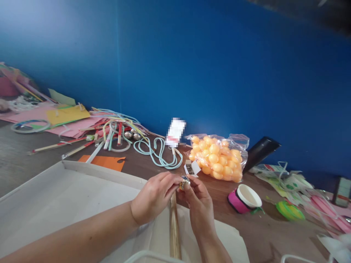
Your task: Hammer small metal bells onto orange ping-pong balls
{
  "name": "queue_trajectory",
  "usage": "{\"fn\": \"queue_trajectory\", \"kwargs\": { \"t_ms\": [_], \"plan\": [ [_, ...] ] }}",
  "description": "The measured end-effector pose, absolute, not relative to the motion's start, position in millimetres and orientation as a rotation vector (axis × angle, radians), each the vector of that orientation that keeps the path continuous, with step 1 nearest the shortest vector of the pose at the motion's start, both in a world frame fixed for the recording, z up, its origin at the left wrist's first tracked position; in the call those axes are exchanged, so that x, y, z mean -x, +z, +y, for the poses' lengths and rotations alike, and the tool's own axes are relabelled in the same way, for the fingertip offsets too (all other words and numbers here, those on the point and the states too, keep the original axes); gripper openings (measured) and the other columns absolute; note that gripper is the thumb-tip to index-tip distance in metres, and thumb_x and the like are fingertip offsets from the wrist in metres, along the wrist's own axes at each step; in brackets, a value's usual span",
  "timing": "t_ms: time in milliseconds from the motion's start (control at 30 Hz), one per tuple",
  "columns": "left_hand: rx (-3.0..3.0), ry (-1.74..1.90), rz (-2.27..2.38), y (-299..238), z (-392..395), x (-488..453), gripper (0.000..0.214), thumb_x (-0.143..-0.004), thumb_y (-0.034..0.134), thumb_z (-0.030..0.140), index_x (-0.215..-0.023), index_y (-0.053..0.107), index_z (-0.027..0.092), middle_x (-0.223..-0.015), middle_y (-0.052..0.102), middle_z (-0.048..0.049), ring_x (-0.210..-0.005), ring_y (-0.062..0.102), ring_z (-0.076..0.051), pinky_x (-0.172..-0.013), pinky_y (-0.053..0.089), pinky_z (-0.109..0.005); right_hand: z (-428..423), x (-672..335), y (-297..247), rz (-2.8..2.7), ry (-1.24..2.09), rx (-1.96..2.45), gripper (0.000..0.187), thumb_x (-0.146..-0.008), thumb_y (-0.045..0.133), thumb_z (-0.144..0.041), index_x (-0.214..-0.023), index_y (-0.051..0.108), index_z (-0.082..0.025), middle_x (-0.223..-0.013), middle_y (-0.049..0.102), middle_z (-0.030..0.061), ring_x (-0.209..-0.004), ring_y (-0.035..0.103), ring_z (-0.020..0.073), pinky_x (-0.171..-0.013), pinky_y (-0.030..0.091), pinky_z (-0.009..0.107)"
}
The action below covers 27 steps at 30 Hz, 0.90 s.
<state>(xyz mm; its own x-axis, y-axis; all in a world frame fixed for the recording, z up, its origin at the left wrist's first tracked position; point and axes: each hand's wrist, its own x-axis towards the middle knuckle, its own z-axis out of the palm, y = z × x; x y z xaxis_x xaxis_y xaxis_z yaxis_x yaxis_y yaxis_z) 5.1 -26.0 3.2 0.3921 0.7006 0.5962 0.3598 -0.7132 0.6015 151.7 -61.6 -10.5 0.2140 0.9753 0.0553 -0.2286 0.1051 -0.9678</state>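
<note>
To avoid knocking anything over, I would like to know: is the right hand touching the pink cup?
Apart. The head view shows a strip of brown table between the right hand and the pink cup.

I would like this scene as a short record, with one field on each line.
Left hand: at small shiny object, exact grip unclear
Right hand: holds the same object
Beyond hands: open white box, clear bag of orange balls
Left side: white tray, orange sheet
Right side: pink-and-white cup
Background: blue wall
</note>
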Motion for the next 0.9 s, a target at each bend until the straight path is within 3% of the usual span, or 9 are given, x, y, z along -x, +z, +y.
{"fn": "queue_trajectory", "kwargs": {
  "t_ms": [433, 900],
  "plan": [
    [-2.407, 1.208, 0.935, 7.5, -28.1, -4.7, 0.016, -0.087, 0.044, 0.019, -0.095, 0.058, 0.022, -0.079, 0.06, 0.0, -0.076, 0.055, -0.012, -0.072, 0.042, -0.023, -61.3, -151.7, -15.0, -0.875, 1.132, 1.064, 0.029, -0.081, 0.064, -0.028, -0.108, 0.057, -0.02, -0.093, 0.062, 0.0028, -0.074, 0.061, 0.0146, -0.07, 0.052, 0.031],
    [-2.636, 1.226, 0.883, -1.0, -25.5, -2.2, 0.021, -0.086, 0.044, 0.017, -0.104, 0.055, 0.019, -0.088, 0.064, -0.003, -0.082, 0.057, -0.015, -0.075, 0.045, -0.028, -60.0, -149.7, -17.3, -0.785, 1.207, 1.035, 0.027, -0.08, 0.065, -0.027, -0.105, 0.059, -0.018, -0.09, 0.064, 0.0038, -0.071, 0.06, 0.0147, -0.067, 0.05, 0.03]
  ]
}}
